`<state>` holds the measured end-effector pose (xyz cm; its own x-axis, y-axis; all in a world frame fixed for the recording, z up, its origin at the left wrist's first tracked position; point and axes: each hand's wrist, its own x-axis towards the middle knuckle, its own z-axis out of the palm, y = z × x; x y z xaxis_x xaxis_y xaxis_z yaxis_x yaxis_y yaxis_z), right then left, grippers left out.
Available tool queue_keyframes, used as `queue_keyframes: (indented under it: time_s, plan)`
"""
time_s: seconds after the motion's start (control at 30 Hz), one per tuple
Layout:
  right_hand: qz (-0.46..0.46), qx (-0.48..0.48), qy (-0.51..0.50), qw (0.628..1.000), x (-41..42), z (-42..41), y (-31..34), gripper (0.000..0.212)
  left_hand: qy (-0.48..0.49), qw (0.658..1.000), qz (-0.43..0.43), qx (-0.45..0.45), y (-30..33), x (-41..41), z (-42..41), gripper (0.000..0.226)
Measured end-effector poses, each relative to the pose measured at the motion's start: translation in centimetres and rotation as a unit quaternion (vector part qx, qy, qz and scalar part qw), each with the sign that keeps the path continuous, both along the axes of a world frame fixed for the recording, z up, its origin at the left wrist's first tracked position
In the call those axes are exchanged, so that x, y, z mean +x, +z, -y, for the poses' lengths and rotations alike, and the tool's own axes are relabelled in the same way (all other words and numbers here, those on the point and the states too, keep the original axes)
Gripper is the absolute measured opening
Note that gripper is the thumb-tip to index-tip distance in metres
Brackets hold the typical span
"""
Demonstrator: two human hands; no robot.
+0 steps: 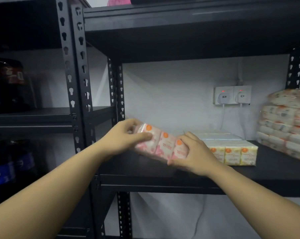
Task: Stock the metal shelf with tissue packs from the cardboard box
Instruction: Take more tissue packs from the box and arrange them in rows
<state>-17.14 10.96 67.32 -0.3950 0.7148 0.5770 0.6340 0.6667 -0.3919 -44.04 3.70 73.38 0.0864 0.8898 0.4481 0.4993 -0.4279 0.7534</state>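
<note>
Head view: a pink pack (160,145) of tissues, three packets side by side with orange dots, is up in both hands, tilted with its left end higher, over the left half of the middle shelf board (275,163). The left hand (123,137) grips the left end, thumb laid across the front and fingers curled over the top; the right hand (193,152) pinches the right end, fingers curled round it, thumb underneath. Whether the pack touches the board, I cannot tell. Just right of it, touching the right hand's far side, a yellow pack (235,154) stands near the board's front edge, with pale packs (216,136) behind it. At the right end sits a tall wrapped stack (287,125). On the wall behind, a double socket (233,94) with two plugs. Left rack: Pepsi bottles (0,171) below, dark bottles (9,83) above.
</note>
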Motion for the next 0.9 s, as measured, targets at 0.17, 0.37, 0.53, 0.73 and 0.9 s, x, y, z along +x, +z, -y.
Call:
queue_keyframes:
  time_s: [0.17, 0.37, 0.53, 0.73, 0.9]
  plan:
    - [0.008, -0.016, -0.021, 1.000, 0.5, -1.2, -1.0, 0.060, -0.041, 0.999, -0.008, -0.031, -4.4, -2.4, -2.1, 0.034]
    - [0.022, 0.014, -0.043, 0.999, -0.4, -1.3, -2.3, 0.062, -0.017, 0.997, -0.050, -0.051, -7.5, -3.7, -3.2, 0.040]
    - [0.029, -0.008, -0.049, 0.998, 0.4, -1.5, -1.9, 0.060, 0.047, 0.985, -0.165, -0.021, -7.7, -4.1, -4.7, 0.055]
    - [0.027, -0.036, -0.049, 0.998, 2.6, -1.7, -0.6, 0.072, 0.086, 0.939, -0.331, 0.036, -6.4, -1.6, -5.1, 0.077]
    - [0.000, -0.024, -0.117, 0.993, 6.6, -3.3, 0.1, 0.074, 0.118, 0.872, -0.471, 0.061, -5.9, 3.2, -5.8, 0.088]
